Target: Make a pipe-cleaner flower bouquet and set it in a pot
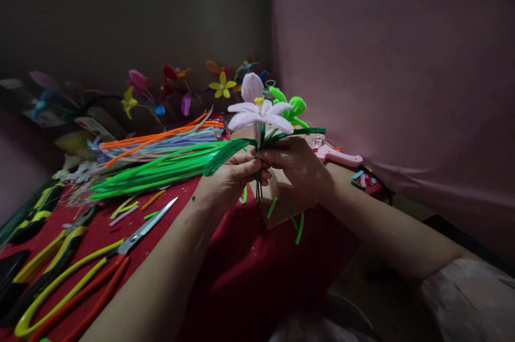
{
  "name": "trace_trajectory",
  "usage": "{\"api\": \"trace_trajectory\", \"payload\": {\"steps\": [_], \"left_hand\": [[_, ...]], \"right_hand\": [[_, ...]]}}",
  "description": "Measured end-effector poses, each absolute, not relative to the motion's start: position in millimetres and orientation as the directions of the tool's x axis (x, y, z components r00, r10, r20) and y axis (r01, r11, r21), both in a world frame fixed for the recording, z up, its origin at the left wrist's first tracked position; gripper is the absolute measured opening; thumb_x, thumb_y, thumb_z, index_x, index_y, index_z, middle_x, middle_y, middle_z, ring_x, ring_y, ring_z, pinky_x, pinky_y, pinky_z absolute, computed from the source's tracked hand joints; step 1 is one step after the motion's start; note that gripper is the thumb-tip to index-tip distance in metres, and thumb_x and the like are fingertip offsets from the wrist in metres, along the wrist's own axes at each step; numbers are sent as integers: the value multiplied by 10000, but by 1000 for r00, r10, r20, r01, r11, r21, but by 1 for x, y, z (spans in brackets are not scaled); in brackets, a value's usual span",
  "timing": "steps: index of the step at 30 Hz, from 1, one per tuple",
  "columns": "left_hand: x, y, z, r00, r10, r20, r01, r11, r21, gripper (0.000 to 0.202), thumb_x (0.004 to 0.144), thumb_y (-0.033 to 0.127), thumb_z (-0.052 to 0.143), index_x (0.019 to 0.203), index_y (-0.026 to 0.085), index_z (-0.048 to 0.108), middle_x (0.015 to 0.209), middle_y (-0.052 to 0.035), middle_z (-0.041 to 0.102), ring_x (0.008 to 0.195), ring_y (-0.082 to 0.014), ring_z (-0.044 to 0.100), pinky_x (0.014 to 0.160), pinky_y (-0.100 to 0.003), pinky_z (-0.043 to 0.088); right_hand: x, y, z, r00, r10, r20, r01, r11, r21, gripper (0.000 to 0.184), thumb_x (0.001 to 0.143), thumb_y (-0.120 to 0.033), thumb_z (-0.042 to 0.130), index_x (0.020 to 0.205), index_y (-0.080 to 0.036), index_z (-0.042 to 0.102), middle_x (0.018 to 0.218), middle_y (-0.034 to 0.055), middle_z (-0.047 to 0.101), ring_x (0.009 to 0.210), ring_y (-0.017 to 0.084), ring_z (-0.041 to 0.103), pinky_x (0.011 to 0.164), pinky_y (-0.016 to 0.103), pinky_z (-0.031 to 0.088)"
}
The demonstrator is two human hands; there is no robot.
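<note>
My left hand (229, 178) and my right hand (295, 162) meet in mid-air above the red table (241, 261). Both pinch the thin green stem of a white pipe-cleaner flower (259, 111) with a yellow centre. Dark green fuzzy leaves (225, 155) stick out left and right from the stem just above my fingers. The stem's lower end hangs below my hands. Both hands are closed.
A bundle of green, orange and pastel pipe cleaners (161, 157) lies left of my hands. Scissors (80, 272) and yellow-handled pliers (44, 264) lie at the front left. Finished colourful flowers (181, 87) stand at the back. A pink glue gun (338, 157) lies right, by the pink wall.
</note>
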State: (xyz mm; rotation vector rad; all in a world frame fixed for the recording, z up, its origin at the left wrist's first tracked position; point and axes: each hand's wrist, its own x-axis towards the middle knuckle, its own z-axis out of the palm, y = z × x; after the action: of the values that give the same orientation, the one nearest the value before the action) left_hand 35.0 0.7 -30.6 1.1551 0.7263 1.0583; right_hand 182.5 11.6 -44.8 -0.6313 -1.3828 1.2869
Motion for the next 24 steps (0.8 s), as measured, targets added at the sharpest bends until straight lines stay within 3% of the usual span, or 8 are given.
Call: {"api": "trace_trajectory", "payload": {"steps": [8,13,17,24], "left_hand": [[34,2,-36,398,918,3,-340,144,929,176,639,207,760,727,83,672,636,-43,631,561,-105,587,557,-202,458],[40,-3,-34,372,928,-2,-368,149,918,251,726,333,698,808,108,625,689,-50,622,546,-95,538,518,-211,437],[44,-3,-37,369,929,8,-413,156,897,194,785,309,634,796,121,589,633,-5,543,464,-37,402,431,-155,317],[39,-3,-36,398,917,-3,-432,191,881,159,741,238,657,725,121,551,574,17,482,428,-26,333,403,-153,232]], "right_hand": [[178,15,-50,-306,891,335,-371,213,-904,200,726,-302,680,648,-133,608,536,-16,545,468,99,517,480,258,442],[178,15,-48,-280,889,362,-392,238,-888,257,726,-306,671,564,-154,543,491,-41,472,449,92,479,462,255,406],[178,15,-48,-203,897,392,-304,323,-896,263,722,-325,662,553,-150,564,547,-15,550,522,88,499,555,252,414],[178,11,-50,-133,925,357,-98,346,-933,196,714,-333,659,614,-171,611,624,-20,563,639,110,499,626,254,393]]}}
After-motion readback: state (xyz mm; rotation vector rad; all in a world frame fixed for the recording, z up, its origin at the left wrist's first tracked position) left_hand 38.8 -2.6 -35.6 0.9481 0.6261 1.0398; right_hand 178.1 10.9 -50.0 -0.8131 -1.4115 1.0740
